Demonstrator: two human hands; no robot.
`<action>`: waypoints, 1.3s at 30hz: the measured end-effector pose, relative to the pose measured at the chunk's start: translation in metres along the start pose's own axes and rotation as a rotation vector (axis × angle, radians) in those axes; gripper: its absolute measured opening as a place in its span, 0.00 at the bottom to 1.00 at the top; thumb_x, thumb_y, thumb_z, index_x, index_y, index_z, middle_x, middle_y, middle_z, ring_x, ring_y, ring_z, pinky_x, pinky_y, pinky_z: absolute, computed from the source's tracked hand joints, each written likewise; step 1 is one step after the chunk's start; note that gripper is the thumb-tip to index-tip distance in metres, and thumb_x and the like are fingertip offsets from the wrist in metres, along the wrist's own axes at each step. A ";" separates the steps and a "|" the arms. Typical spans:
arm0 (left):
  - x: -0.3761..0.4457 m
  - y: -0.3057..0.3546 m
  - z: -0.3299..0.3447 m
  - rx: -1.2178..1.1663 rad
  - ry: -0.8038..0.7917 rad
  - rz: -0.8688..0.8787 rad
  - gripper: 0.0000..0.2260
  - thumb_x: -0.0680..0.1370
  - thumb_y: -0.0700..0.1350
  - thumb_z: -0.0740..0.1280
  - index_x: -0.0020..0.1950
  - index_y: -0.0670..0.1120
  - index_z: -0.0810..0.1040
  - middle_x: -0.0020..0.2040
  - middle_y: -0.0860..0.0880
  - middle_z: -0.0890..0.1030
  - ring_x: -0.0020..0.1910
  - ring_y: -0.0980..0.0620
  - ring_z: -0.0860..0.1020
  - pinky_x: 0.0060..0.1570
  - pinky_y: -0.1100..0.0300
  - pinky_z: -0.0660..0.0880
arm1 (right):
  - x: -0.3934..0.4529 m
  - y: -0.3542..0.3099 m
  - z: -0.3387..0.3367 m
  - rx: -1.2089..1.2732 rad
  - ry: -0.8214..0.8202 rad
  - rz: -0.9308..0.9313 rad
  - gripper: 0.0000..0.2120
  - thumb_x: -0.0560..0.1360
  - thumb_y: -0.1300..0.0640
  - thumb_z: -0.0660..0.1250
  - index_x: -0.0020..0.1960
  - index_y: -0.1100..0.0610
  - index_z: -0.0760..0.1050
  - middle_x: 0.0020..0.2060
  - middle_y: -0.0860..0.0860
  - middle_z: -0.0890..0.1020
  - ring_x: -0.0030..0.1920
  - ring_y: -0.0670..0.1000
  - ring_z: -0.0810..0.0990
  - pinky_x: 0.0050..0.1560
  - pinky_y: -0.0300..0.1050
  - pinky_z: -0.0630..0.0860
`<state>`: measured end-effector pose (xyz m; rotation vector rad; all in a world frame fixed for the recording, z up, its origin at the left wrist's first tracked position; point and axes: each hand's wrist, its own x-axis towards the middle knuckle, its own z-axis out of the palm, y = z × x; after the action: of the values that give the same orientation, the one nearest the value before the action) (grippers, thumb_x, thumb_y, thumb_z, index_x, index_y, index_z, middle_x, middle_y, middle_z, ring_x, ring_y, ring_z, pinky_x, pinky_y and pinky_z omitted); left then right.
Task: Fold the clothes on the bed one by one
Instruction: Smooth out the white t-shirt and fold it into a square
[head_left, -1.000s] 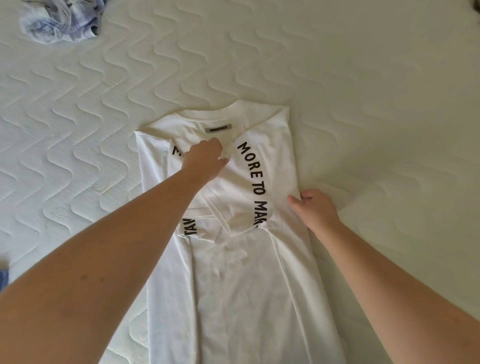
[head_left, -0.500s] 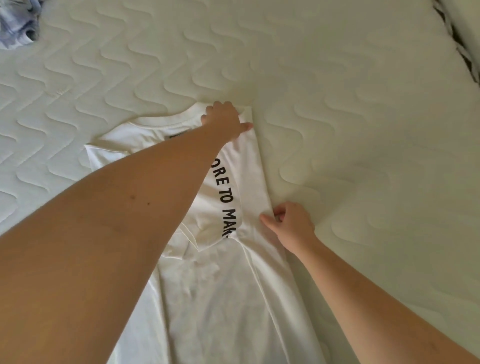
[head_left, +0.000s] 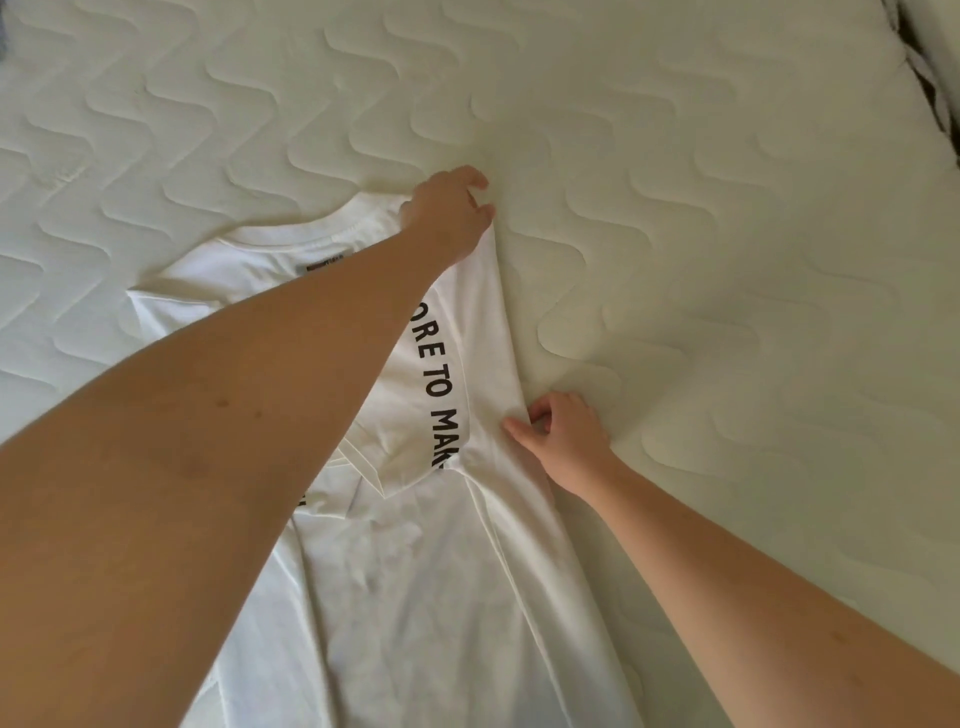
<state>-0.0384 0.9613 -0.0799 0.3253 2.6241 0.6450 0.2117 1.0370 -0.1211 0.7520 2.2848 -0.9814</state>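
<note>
- Your left hand (head_left: 451, 215) reaches across your body to the far right corner of the white T-shirt (head_left: 415, 571), fingers curled down onto the shoulder edge beside the collar (head_left: 311, 236); whether it pinches the cloth or only presses it flat, you cannot tell from this angle.
- Your right hand (head_left: 563, 439) sits at the shirt's right edge about midway down, thumb on top and fingers tucked under the folded side, a narrow pinch on the fabric.
- Between your hands runs the right-hand fold line, with the sleeve (head_left: 415, 410) turned inward over the chest so that curved black lettering (head_left: 440, 395) reads "ORE TO MAK" along it.
- The shirt lies lengthwise on the bed (head_left: 675, 208), collar away from you, hem running out of view at the bottom; your left forearm hides much of its left side, though that side also appears turned in.
- The quilted mattress cover is bare to the right of the shirt, and a dark strip shows at the far right edge of the bed.
- Judged from this, you are tidying the side folds of one garment: the lengthwise folding looks nearly done, the crosswise fold not yet begun.
- The next move likely calls for a straight, taut right edge, then a grip at collar or hem to bring one end over the other without the tucked sleeve slipping out.
</note>
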 end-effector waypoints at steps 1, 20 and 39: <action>-0.009 0.000 0.000 0.003 0.061 0.042 0.13 0.80 0.50 0.64 0.65 0.53 0.75 0.59 0.51 0.78 0.58 0.50 0.76 0.60 0.54 0.72 | 0.001 0.000 0.000 0.001 0.002 0.000 0.15 0.74 0.38 0.67 0.49 0.49 0.71 0.49 0.47 0.70 0.58 0.55 0.72 0.61 0.53 0.69; -0.324 -0.034 0.127 -0.588 -0.010 -0.559 0.10 0.78 0.57 0.65 0.53 0.52 0.76 0.42 0.57 0.80 0.41 0.60 0.78 0.34 0.65 0.70 | -0.066 0.021 0.016 0.124 0.095 -0.038 0.15 0.78 0.48 0.65 0.58 0.57 0.76 0.49 0.51 0.80 0.50 0.53 0.78 0.51 0.48 0.75; -0.425 -0.044 0.156 -0.818 -0.358 -0.570 0.12 0.78 0.54 0.69 0.56 0.49 0.80 0.49 0.52 0.85 0.49 0.51 0.83 0.50 0.55 0.81 | -0.165 0.095 0.039 0.050 -0.261 0.022 0.20 0.75 0.42 0.68 0.57 0.56 0.79 0.49 0.50 0.83 0.49 0.53 0.81 0.44 0.44 0.72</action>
<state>0.4024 0.8488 -0.0826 -0.4884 1.7795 1.2153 0.4003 1.0167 -0.0799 0.6277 2.0304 -1.0636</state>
